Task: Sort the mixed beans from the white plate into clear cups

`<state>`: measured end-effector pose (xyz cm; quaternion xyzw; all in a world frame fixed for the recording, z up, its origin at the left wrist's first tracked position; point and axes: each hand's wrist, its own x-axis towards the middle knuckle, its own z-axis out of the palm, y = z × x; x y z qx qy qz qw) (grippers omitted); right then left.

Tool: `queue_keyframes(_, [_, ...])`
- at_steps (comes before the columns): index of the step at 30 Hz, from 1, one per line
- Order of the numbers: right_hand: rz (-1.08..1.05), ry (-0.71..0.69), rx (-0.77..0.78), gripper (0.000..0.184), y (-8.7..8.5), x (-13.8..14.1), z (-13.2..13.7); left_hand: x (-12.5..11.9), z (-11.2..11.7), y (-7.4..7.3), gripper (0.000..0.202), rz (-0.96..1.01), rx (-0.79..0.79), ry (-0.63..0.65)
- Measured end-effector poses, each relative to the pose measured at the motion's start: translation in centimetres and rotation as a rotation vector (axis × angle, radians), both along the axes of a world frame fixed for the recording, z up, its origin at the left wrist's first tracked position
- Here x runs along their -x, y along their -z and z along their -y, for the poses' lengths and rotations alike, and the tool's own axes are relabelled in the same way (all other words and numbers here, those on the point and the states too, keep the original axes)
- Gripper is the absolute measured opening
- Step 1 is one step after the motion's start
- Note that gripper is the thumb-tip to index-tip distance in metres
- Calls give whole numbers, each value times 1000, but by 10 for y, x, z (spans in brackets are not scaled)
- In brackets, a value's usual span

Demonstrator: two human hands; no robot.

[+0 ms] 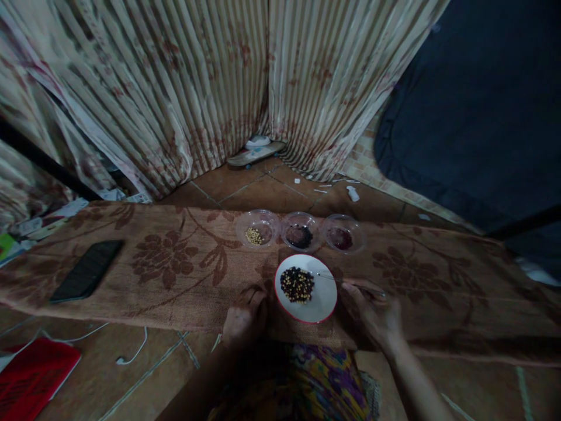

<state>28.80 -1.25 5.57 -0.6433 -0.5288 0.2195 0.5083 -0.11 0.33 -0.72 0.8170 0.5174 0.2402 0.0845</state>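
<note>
A white plate with a red rim (325, 303) lies on the brown cloth, with mixed dark and pale beans (297, 285) heaped on its left half. My right hand (372, 313) is closed on thin metal tweezers (333, 278), whose tips reach over the plate's right side, apart from the beans. Left of the plate, my left hand (246, 316) rests on the cloth with its fingers curled in and nothing visible in them. Behind the plate stand three clear plastic bowls: the left bowl (268, 225) holds pale beans, the middle bowl (299, 216) black ones, the right bowl (353, 225) dark red ones.
A dark phone (87, 272) lies on the cloth (210, 234) at the left. Beyond the table are striped curtains (228, 76), a skateboard (256, 154) and scraps on the tiled floor. A red bag (37, 374) and a white cable (140, 345) lie at the lower left.
</note>
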Motion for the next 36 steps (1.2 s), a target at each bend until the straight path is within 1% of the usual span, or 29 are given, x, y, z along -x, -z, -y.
queue_keyframes(4, [13, 176, -146, 22, -23, -20, -23, -1, 1, -3, 16, 26, -27, -8])
queue_keyframes(6, [27, 230, -223, 24, -28, -34, -40, -1, 1, -4, 17, 34, -35, -16])
queue_keyframes(8, [5, 268, -254, 26, -28, -48, -56, -1, 1, -5, 18, 37, -52, -14])
queue_keyframes(9, [3, 264, -246, 26, -27, -53, -62, -1, 1, -5, 18, 35, -54, -7])
queue_keyframes(12, [-14, 259, -224, 23, -22, -55, -70, 0, 0, -3, 18, 25, -34, 12])
queue_keyframes(15, [-54, 253, -223, 21, -22, -41, -61, 0, 1, -2, 18, 29, -24, 5])
queue_keyframes(17, [-79, 208, -189, 20, -22, -28, -49, -1, 1, -1, 18, 29, -16, -8])
queue_keyframes(19, [-89, 118, -109, 20, -17, -16, -36, -1, 1, 0, 17, 25, -6, -7])
queue_keyframes(22, [-67, -65, 49, 22, -5, -4, -20, 0, 0, 2, 15, 19, -11, 0])
queue_keyframes(25, [-16, -172, 125, 25, 7, 2, -12, 1, -1, 4, 13, 25, -22, 9])
queue_keyframes(28, [39, -183, 126, 26, 11, 4, -11, 1, -1, 3, 13, 37, 0, 25])
queue_keyframes(32, [79, -186, 121, 27, 10, 5, -13, 0, 0, -1, 13, 38, 23, 29])
queue_keyframes(36, [86, -200, 115, 27, 10, 5, -13, -1, 0, -4, 12, 43, 10, 24])
